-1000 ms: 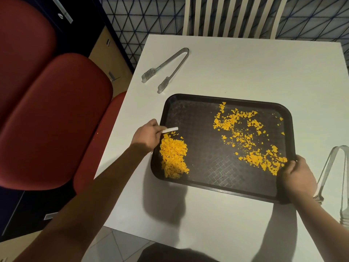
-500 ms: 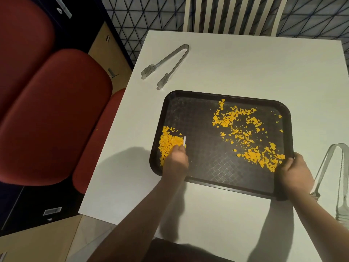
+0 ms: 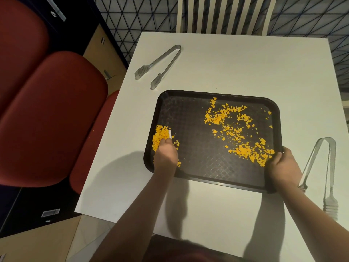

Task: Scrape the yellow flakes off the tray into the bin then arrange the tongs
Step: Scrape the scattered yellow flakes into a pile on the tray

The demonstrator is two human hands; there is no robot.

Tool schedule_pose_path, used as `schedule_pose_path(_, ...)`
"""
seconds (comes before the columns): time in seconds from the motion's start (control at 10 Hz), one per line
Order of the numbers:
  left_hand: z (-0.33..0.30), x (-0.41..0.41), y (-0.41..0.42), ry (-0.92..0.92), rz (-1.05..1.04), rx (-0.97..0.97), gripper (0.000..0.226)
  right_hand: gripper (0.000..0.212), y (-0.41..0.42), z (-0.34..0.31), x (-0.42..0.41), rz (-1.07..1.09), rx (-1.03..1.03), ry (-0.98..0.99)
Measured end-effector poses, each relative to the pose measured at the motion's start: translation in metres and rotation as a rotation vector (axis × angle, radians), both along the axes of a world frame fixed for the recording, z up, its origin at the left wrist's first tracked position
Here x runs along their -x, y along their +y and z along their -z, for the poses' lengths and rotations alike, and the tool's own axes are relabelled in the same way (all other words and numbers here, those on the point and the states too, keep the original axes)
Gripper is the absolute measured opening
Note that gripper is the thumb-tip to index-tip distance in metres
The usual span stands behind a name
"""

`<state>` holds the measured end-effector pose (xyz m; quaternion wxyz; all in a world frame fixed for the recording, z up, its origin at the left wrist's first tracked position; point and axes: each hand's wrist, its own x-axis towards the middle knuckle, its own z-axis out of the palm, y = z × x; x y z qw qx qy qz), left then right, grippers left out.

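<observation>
A black tray lies on the white table. Yellow flakes are piled at its left edge and scattered over its right half. My left hand grips a thin white scraper upright against the left pile. My right hand grips the tray's near right corner. One pair of metal tongs lies beyond the tray at the left; a second pair lies to the tray's right. No bin is in view.
Red padded seats stand close to the table's left edge. A white slatted chair back rises behind the far edge. A dark cabinet sits low at the left.
My left hand has come from the tray's left rim onto the tray's near left corner, and the scraper has turned from flat to upright. My right hand has kept its grip.
</observation>
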<state>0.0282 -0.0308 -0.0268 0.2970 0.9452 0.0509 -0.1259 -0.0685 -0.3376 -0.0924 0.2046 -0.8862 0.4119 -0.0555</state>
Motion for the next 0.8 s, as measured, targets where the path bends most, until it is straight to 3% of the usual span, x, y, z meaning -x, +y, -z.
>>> schedule_pose_path(0.1, 0.004, 0.020, -0.005, -0.013, 0.200, -0.080, 0.024, 0.027, 0.001, -0.002, 0.000, -0.003, -0.017, -0.004)
schedule_pose_path(0.2, -0.007, 0.040, -0.005, 0.211, 0.135, 0.105, 0.027, 0.026, 0.001, -0.004, 0.000, -0.014, -0.047, -0.014)
schedule_pose_path(0.3, -0.007, 0.041, 0.000, 0.251, 0.213, 0.071, 0.025, 0.026, 0.001, -0.005, 0.000, -0.017, -0.061, -0.015)
schedule_pose_path(0.5, -0.001, 0.029, -0.009, 0.100, -0.064, -0.001, 0.018, 0.025, 0.000, -0.005, 0.000, -0.011, -0.071, -0.038)
schedule_pose_path(0.6, 0.008, 0.025, -0.025, 0.040, 0.063, -0.150, 0.021, 0.024, 0.000, -0.005, 0.000, -0.020, -0.073, -0.040)
schedule_pose_path(0.8, 0.008, 0.015, -0.010, -0.052, -0.056, -0.221, 0.023, 0.024, -0.001, -0.007, 0.001, -0.029, -0.092, -0.047)
